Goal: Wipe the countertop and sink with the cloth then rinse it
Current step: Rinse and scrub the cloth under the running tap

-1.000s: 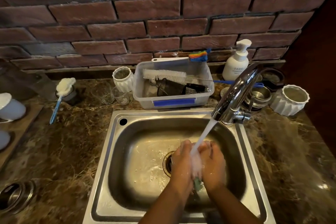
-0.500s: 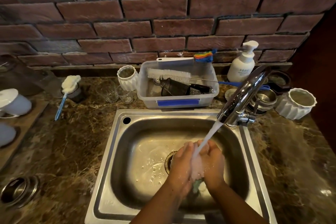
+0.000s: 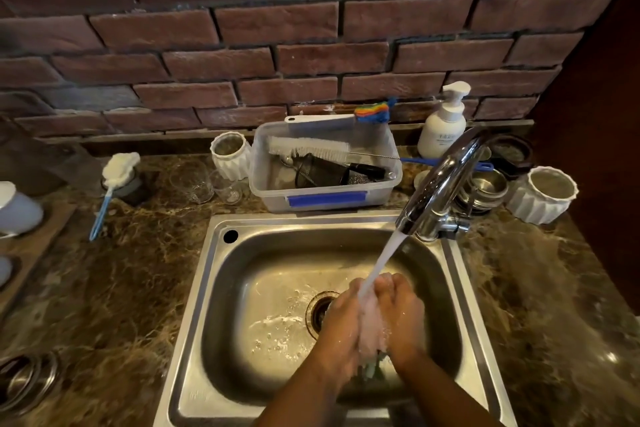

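My left hand [image 3: 341, 326] and my right hand [image 3: 401, 315] are pressed together over the steel sink [image 3: 214, 288], just right of the drain [image 3: 320, 312]. Between the palms is the cloth [image 3: 372, 366]; only a greenish edge of it shows below my wrists. Water pours from the chrome tap [image 3: 440, 184] straight onto my hands and splashes into the basin. The brown marble countertop [image 3: 121, 288] surrounds the sink on both sides.
Behind the sink stands a clear plastic tub [image 3: 391, 180] with brushes and a strainer. A soap pump bottle [image 3: 443, 125], steel bowls [image 3: 485, 191] and a white ribbed cup [image 3: 543, 194] sit at the back right. Glasses [image 3: 197, 180], another white cup [image 3: 230, 154] and a blue-handled brush [image 3: 104, 198] are at the left.
My hands stay under the running water, rubbing the cloth. They have shifted slightly farther from me and the view has tilted a little.
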Demonstrator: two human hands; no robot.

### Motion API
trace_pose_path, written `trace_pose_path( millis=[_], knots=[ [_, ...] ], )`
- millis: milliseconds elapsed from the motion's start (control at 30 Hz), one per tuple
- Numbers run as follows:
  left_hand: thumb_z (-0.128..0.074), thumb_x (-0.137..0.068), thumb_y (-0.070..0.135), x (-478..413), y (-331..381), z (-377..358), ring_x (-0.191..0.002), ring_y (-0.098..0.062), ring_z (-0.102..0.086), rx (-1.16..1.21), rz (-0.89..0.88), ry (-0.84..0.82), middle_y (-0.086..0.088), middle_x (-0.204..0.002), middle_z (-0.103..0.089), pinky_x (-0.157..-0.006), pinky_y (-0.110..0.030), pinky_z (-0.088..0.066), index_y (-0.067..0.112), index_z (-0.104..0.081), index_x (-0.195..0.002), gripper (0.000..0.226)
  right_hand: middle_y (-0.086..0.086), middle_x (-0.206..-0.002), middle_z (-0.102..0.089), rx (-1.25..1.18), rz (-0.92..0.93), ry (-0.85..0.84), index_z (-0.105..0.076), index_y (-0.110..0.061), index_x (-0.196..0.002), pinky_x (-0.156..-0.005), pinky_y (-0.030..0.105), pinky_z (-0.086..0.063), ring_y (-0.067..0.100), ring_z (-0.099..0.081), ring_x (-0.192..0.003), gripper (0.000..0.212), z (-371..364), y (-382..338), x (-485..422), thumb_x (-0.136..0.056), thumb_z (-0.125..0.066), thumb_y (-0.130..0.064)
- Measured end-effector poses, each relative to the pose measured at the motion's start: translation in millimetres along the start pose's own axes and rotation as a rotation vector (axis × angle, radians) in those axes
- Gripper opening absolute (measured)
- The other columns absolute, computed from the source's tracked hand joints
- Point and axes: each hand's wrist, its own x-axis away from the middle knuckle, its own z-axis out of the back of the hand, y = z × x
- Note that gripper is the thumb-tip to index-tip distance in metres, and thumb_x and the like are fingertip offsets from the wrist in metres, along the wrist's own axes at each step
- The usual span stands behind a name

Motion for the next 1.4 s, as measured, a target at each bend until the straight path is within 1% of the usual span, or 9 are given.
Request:
trace_pose_path(
  millis=[167,300,400,567,667,733,933,1100,1400],
  knots=[
    [-0.047,-0.106,0.034,-8.3,14.2,12.5,-0.075,-0.02,-0.073,-0.011,-0.079,0.032,-0.012,-0.091,-0.075,-0.063,-0.03,-0.059,0.002,-0.065,-0.107,0.037,-0.001,-0.066,-0.066,-0.274,0.001,0.044,-0.063,-0.017,-0.082,-0.047,0.015,-0.045,0.001,-0.063,-0.055,0.022,4.1,-28.1,24.2,-0.1,-0.055,-0.027],
    [-0.051,-0.102,0.037,-2.5,13.9,1.2,-0.067,-0.017,-0.061,-0.095,-0.057,0.096,-0.007,-0.075,-0.058,-0.069,-0.03,-0.05,0.012,-0.064,-0.088,0.031,-0.006,-0.073,-0.071,-0.17,0.005,0.021,-0.067,-0.026,-0.09,-0.066,0.031,-0.058,0.008,-0.07,-0.07,0.03,-15.9,-35.1,33.6,-0.097,-0.054,-0.051],
    [-0.044,-0.105,0.047,0.2,5.1,0.8,-0.084,-0.017,-0.068,0.031,0.009,-0.001,-0.004,-0.095,-0.069,-0.075,-0.033,-0.055,0.016,-0.069,-0.108,0.039,-0.003,-0.073,-0.07,-0.108,0.024,-0.053,-0.062,-0.026,-0.092,-0.066,0.04,-0.06,0.015,-0.07,-0.069,0.017,-5.9,-23.8,14.8,-0.097,-0.057,-0.042],
    [-0.072,-0.077,0.064,-7.1,7.9,1.3,-0.087,-0.02,-0.072,-0.012,-0.066,0.019,-0.01,-0.096,-0.072,-0.078,-0.035,-0.06,0.008,-0.061,-0.118,0.07,0.0,-0.073,-0.065,-0.026,0.003,-0.085,-0.055,-0.023,-0.081,-0.063,0.04,-0.055,0.014,-0.065,-0.067,0.025,10.5,-13.3,-9.8,-0.105,-0.046,-0.027],
    [-0.056,-0.097,0.054,-11.0,19.1,-0.8,-0.108,-0.039,-0.07,0.034,-0.099,0.056,-0.023,-0.113,-0.072,-0.099,-0.055,-0.054,0.004,-0.063,-0.122,0.057,0.0,-0.075,-0.067,-0.199,0.025,0.021,-0.06,-0.02,-0.088,-0.058,0.027,-0.056,0.007,-0.068,-0.069,0.022,17.7,-24.5,2.0,-0.104,-0.048,-0.026],
    [-0.048,-0.102,0.048,-17.4,22.0,2.8,-0.096,-0.032,-0.075,0.022,-0.094,0.105,-0.017,-0.102,-0.076,-0.086,-0.046,-0.06,0.009,-0.07,-0.113,0.046,-0.002,-0.072,-0.069,-0.31,0.011,-0.038,-0.064,-0.02,-0.09,-0.054,0.016,-0.051,0.002,-0.067,-0.064,0.021,12.9,-35.9,14.9,-0.102,-0.051,-0.031],
    [-0.046,-0.105,0.038,-2.3,1.5,-13.2,-0.08,-0.014,-0.067,0.052,0.018,0.061,0.001,-0.093,-0.07,-0.064,-0.028,-0.057,0.015,-0.067,-0.112,0.032,-0.007,-0.069,-0.067,0.018,0.105,-0.005,-0.06,-0.031,-0.085,-0.056,0.029,-0.057,0.007,-0.067,-0.064,0.016,-6.9,-14.9,6.1,-0.097,-0.056,-0.041],
    [-0.055,-0.104,0.023,1.2,4.7,-20.5,-0.104,-0.04,-0.067,0.076,-0.004,0.119,-0.029,-0.109,-0.069,-0.104,-0.053,-0.05,-0.007,-0.068,-0.113,0.034,0.003,-0.077,-0.071,-0.091,-0.197,-0.095,-0.067,-0.018,-0.082,-0.073,0.04,-0.058,0.022,-0.07,-0.079,0.025,4.6,17.6,-24.8,-0.101,-0.054,-0.027],
    [-0.072,-0.078,0.037,-5.6,7.0,-15.3,-0.06,-0.017,-0.062,0.232,0.03,0.107,-0.006,-0.063,-0.06,-0.063,-0.029,-0.052,0.009,-0.067,-0.089,0.03,-0.007,-0.071,-0.07,-0.154,0.028,-0.059,-0.065,-0.028,-0.09,-0.06,0.023,-0.057,0.003,-0.068,-0.065,0.02,-11.2,-30.3,28.1,-0.098,-0.058,-0.045]
  ],
)
